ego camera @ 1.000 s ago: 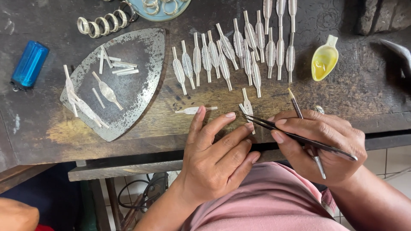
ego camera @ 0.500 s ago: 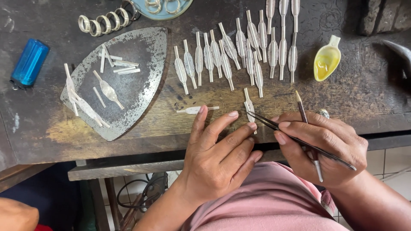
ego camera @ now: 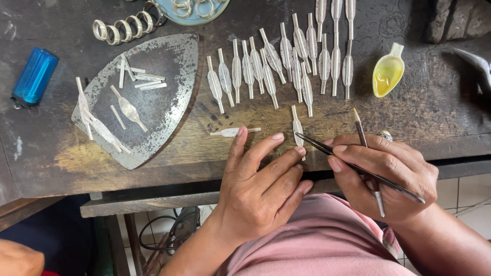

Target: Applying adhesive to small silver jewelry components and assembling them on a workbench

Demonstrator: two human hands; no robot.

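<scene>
My right hand (ego camera: 386,176) grips dark tweezers (ego camera: 353,164) and a thin brush (ego camera: 365,153) together; the tweezer tips reach left to a small silver leaf-shaped piece (ego camera: 297,128) on the dark wooden bench (ego camera: 399,120). My left hand (ego camera: 258,186) lies flat on the bench edge with fingers spread, its fingertips next to that piece. Another leaf piece (ego camera: 232,132) lies sideways just above my left index finger. Several more silver leaf pieces (ego camera: 279,61) lie in rows farther back.
A flat iron-shaped metal plate (ego camera: 163,97) at the left carries silver strips and leaf pieces. A blue lighter (ego camera: 34,76) lies at the far left. Coiled silver rings (ego camera: 123,28) and a round dish sit at the back. A small yellow dish (ego camera: 387,75) stands to the right.
Both hands have shifted only slightly; the tweezer tips stay at the single leaf piece by my left fingertips.
</scene>
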